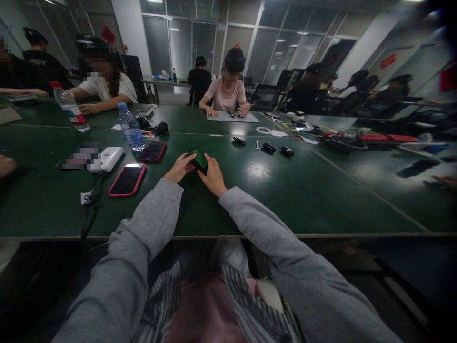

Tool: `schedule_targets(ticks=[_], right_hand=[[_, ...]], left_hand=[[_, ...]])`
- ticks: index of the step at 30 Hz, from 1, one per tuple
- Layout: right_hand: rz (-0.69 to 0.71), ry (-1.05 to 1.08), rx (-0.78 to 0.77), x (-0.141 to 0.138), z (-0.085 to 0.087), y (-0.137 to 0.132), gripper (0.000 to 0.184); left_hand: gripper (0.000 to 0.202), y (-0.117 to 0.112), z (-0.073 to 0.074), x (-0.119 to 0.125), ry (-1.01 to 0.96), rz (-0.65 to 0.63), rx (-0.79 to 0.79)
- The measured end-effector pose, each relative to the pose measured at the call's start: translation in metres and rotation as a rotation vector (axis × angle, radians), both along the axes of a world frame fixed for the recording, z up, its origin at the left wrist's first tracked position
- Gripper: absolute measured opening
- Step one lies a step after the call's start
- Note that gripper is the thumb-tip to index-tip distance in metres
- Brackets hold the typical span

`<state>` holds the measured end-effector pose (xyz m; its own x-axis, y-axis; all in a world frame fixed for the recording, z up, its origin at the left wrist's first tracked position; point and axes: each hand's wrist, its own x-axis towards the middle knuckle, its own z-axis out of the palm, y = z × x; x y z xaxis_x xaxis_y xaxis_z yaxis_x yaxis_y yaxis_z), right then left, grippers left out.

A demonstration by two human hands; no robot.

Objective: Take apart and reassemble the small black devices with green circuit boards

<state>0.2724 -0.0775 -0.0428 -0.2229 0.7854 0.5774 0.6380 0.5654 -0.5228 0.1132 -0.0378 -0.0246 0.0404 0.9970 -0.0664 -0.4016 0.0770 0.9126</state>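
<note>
Small black device [198,159] with a green top face sits between your two hands, just over the green table [321,190], not far from its near edge and a little left of the middle. Your left hand [180,167] has its fingers curled on the left side of it. Your right hand [213,175] closes on the right side and the near end. Both hands grip it, and neither one is open. Your fingers cover its lower part, so I cannot tell if the small black device touches the table. The marks on the green face are too small to read.

Left of your left hand lies a phone in a pink case [127,179], screen up. Farther away is a second phone with a red edge [153,151]. Both are apart from your hands. Beside them is a white power bank [109,158]; the thing at its left is blurred out. A cable [89,209] runs from there toward the near edge. A water bottle [131,127] stands behind the phones.

To the far right of your hands lie small black parts [269,147] and a small metal tool [257,144], well apart from you. At the far side a person in a pink shirt [228,93] has both hands on a white sheet [233,117]. The right end of the table is dark and smeared, and the things there are hard to make out.
</note>
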Motion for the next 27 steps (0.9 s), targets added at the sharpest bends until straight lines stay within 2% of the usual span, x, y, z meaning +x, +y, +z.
schedule_targets(ticks=[4, 7, 10, 14, 16, 18, 21, 27], right_hand=[[0.085, 0.076, -0.085, -0.001, -0.002, 0.004, 0.083], [0.063, 0.223, -0.196, -0.002, -0.002, 0.009, 0.083], [0.063, 0.490, -0.379, -0.001, -0.001, 0.015, 0.076], [0.092, 0.858, -0.690, 0.002, 0.004, 0.017, 0.058], [0.172, 0.971, -0.844, 0.002, 0.010, 0.015, 0.051], [0.311, 1.049, -0.953, 0.000, 0.016, 0.010, 0.046], [0.414, 1.112, -1.021, -0.003, 0.025, 0.002, 0.041], [0.433, 1.163, -1.024, -0.002, 0.028, -0.002, 0.035]], left_hand=[[0.029, 0.003, -0.003, -0.004, -0.047, 0.047, -0.007], [0.030, 0.002, -0.002, -0.006, -0.054, 0.039, -0.021], [0.030, -0.001, 0.002, -0.004, -0.065, 0.006, -0.040], [0.031, -0.006, 0.006, 0.000, -0.120, -0.052, -0.009], [0.028, -0.008, 0.008, 0.002, -0.145, -0.088, 0.027], [0.024, -0.010, 0.010, 0.003, -0.168, -0.122, 0.063], [0.022, -0.012, 0.012, 0.005, -0.200, -0.151, 0.090], [0.024, -0.015, 0.015, 0.005, -0.233, -0.165, 0.126]])
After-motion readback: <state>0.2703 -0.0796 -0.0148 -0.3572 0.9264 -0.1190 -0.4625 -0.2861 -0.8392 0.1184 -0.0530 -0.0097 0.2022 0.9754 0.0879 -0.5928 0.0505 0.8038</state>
